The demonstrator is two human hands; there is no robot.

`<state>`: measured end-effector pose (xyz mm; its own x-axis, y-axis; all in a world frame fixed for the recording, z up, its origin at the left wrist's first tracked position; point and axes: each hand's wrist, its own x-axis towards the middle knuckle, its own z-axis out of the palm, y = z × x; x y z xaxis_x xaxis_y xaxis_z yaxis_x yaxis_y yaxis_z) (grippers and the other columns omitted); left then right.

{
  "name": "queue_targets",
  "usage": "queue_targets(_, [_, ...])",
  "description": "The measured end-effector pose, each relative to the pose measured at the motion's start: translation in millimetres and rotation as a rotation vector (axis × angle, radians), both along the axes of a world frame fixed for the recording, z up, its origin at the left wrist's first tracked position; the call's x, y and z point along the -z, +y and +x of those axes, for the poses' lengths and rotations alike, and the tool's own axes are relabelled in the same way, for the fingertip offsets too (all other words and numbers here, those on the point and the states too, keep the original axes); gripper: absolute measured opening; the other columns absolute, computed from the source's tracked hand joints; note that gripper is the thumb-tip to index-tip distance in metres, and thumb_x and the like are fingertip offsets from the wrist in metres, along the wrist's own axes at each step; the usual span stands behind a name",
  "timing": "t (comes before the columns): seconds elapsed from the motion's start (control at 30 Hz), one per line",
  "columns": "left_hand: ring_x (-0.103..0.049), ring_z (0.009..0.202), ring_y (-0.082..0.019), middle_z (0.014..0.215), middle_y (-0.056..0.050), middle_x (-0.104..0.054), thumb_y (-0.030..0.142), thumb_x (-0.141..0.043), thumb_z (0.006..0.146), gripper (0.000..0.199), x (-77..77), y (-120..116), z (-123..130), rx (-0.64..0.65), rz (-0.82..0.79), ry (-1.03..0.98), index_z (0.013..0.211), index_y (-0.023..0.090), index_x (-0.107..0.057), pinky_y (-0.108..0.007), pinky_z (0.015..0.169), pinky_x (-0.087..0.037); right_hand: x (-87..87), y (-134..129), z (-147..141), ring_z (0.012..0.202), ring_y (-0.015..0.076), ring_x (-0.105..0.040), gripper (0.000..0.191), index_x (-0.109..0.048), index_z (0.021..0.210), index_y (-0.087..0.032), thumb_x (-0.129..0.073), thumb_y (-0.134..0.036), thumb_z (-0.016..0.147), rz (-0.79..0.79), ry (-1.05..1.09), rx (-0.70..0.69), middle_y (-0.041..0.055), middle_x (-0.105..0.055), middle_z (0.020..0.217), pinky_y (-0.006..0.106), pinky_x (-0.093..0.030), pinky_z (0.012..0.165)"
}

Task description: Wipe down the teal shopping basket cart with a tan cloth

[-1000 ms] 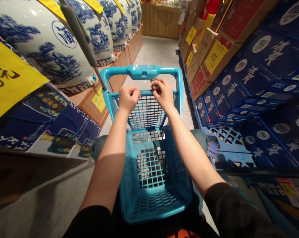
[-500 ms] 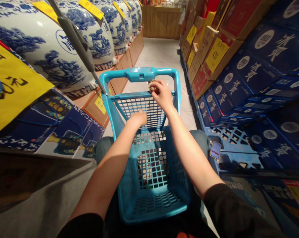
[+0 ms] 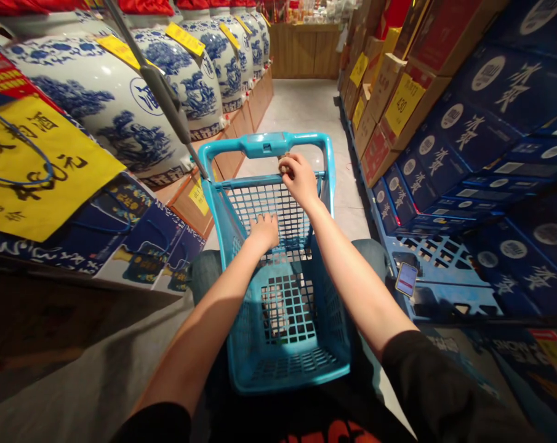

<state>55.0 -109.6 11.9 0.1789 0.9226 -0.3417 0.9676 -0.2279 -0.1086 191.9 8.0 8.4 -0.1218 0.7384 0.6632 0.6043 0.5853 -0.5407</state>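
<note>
Blue basket (image 3: 264, 145) upright between the knees, left hand (image 3: 264, 231) spread flat on its mesh, apparently to steady it; right hand (image 3: 299, 179) curled, pinching a small brown item (image 3: 284, 163) (too small to name) by the far rail, away from the porcelain jars (image 3: 186, 86) alongside.

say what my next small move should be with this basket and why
Probably slide your left hand up the mesh onto the crossbar of the blue plastic basket, beside your right hand. It lies flat low on the mesh, while a grey pole reaches the basket's left corner, so a two-handed hold seems steadier.
</note>
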Motion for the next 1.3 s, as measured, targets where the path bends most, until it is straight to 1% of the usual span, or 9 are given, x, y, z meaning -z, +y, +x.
queue_targets(0.1, [-0.047,0.153,-0.041,0.165,-0.028,-0.047,0.030,-0.049,0.106,0.064,-5.2,-21.4,-5.9,0.026,0.026,-0.026,0.164,0.005,-0.042,-0.060,0.129,-0.035,-1.5,2.9,2.0,0.125,0.0279,-0.064,0.037,-0.072,0.109,-0.021,-0.053,-0.002,0.084,-0.004,-0.014,-0.009,0.0132,-0.068,0.133,0.048,-0.055,0.112])
queue_targets(0.2, [-0.048,0.151,-0.039,0.163,-0.025,-0.051,0.037,-0.048,0.109,0.058,-11.1,-41.7,-15.6,0.068,0.101,-0.096,0.160,0.009,-0.049,-0.058,0.128,-0.037,-3.9,7.1,5.4,0.120,0.0272,-0.065,0.038,-0.072,0.109,-0.022,-0.052,-0.002,0.084,-0.007,-0.030,-0.026,0.0128,-0.069,0.131,0.047,-0.057,0.108])
queue_targets(0.33, [-0.054,0.145,-0.038,0.153,-0.021,-0.061,0.040,-0.045,0.112,0.053,-21.8,-57.5,-27.7,0.089,0.222,-0.193,0.157,0.013,-0.054,-0.057,0.127,-0.037,-7.0,7.2,7.9,0.122,0.0270,-0.064,0.035,-0.072,0.105,-0.021,-0.052,-0.003,0.084,0.008,-0.031,-0.059,0.0130,-0.069,0.129,0.046,-0.055,0.109])
queue_targets(0.5, [-0.060,0.138,-0.036,0.142,-0.018,-0.068,0.040,-0.044,0.113,0.047,-34.4,-60.3,-36.6,0.132,0.334,-0.295,0.149,0.015,-0.062,-0.055,0.123,-0.040,-7.9,-2.4,11.2,0.127,0.0265,-0.065,0.035,-0.074,0.102,-0.021,-0.053,-0.002,0.081,0.015,0.076,-0.064,0.0107,-0.071,0.126,0.046,-0.051,0.117])
queue_targets(0.63, [-0.062,0.136,-0.036,0.139,-0.017,-0.071,0.035,-0.047,0.112,0.042,-41.2,-57.2,-40.8,0.145,0.355,-0.345,0.143,0.015,-0.067,-0.057,0.121,-0.041,-9.3,-5.2,20.2,0.125,0.0272,-0.066,0.036,-0.076,0.102,-0.021,-0.056,-0.003,0.078,-0.003,0.131,-0.105,0.0097,-0.072,0.124,0.045,-0.052,0.116])
queue_targets(0.8, [-0.065,0.133,-0.033,0.134,-0.014,-0.074,0.029,-0.048,0.112,0.036,-48.9,-52.6,-41.5,0.135,0.400,-0.378,0.136,0.016,-0.070,-0.053,0.119,-0.042,-12.3,1.8,29.9,0.122,0.0278,-0.068,0.035,-0.078,0.103,-0.021,-0.059,-0.008,0.076,-0.042,0.097,-0.160,0.0081,-0.072,0.123,0.048,-0.054,0.115])
queue_targets(0.9, [-0.064,0.134,-0.034,0.134,-0.015,-0.074,0.029,-0.051,0.111,0.035,-44.9,-52.6,-42.9,0.155,0.407,-0.369,0.139,0.015,-0.069,-0.054,0.118,-0.044,-10.1,2.4,30.3,0.123,0.0282,-0.067,0.036,-0.077,0.105,-0.022,-0.059,-0.009,0.076,-0.042,0.081,-0.163,0.0083,-0.072,0.125,0.049,-0.055,0.115])
queue_targets(1.1, [-0.065,0.131,-0.033,0.132,-0.014,-0.074,0.025,-0.054,0.109,0.034,-20.4,-55.2,-50.4,0.179,0.485,-0.430,0.138,0.017,-0.069,-0.053,0.117,-0.045,-0.9,-5.7,26.5,0.131,0.0295,-0.063,0.034,-0.074,0.106,-0.023,-0.057,-0.009,0.080,0.032,0.051,-0.129,0.0096,-0.071,0.133,0.053,-0.052,0.119])
queue_targets(1.3, [-0.067,0.123,-0.032,0.127,-0.011,-0.077,0.023,-0.053,0.107,0.033,-5.6,-56.4,-50.8,0.155,0.576,-0.512,0.134,0.018,-0.072,-0.053,0.118,-0.043,-4.1,-18.9,23.0,0.129,0.0292,-0.060,0.037,-0.072,0.108,-0.023,-0.053,-0.004,0.082,0.049,-0.035,-0.100,0.0109,-0.068,0.133,0.052,-0.050,0.118])
